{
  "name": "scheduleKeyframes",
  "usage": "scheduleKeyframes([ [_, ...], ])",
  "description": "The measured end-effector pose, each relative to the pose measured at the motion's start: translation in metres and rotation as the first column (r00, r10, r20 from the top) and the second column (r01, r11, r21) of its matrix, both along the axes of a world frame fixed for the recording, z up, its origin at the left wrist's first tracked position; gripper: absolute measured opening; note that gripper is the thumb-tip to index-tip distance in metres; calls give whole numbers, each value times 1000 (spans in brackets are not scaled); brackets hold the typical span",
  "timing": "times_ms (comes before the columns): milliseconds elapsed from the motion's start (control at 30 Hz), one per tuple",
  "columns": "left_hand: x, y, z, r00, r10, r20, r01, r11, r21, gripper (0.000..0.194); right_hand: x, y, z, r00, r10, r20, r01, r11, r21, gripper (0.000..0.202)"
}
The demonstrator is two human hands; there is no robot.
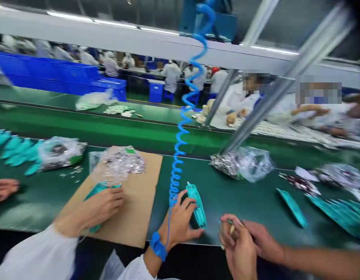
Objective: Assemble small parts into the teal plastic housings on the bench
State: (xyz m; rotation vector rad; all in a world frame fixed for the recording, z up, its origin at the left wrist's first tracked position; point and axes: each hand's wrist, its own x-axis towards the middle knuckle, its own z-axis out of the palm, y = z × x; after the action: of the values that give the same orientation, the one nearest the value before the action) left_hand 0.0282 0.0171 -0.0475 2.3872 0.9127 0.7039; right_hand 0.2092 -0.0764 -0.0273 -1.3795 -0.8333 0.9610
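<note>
A long teal shell (197,206) lies tilted on the green work surface, its hollow side up. My left hand (181,219), with a blue wristband (158,247) on the wrist, grips its left edge and lower end between fingers and thumb. To the right, my right hand (239,243) is closed around a small pale object (232,229), mostly hidden by the fingers. Another person's hand (263,239) reaches in from the right, touching or just behind my right hand.
A blue coiled cord (180,147) hangs in front. On the left, another person's hand (100,208) holds a teal part over cardboard (150,186). Bags of small metal parts (226,165) line the back edge. More teal parts (292,208) lie right. A slanted metal post (261,101) stands behind.
</note>
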Motion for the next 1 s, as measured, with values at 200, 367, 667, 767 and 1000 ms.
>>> scheduleKeyframes([
  [200,26,15,5,997,-75,-26,75,997,-4,59,-15,28,-2,939,-239,-246,272,957,106,30],
  [367,30,16,-5,994,-92,-51,91,996,-18,60,54,30,-19,996,-54,65,50,997,62,31],
  [667,28,20,-13,994,-96,-47,96,995,-21,62,103,-5,-20,892,120,436,-105,993,-60,24],
  [767,28,20,-12,995,-88,-51,87,996,-22,63,34,40,-10,975,-163,149,135,975,178,32],
  [1000,-6,0,12,995,20,-100,-20,1000,6,62,21,72,-14,982,-114,150,136,981,-139,37],
])
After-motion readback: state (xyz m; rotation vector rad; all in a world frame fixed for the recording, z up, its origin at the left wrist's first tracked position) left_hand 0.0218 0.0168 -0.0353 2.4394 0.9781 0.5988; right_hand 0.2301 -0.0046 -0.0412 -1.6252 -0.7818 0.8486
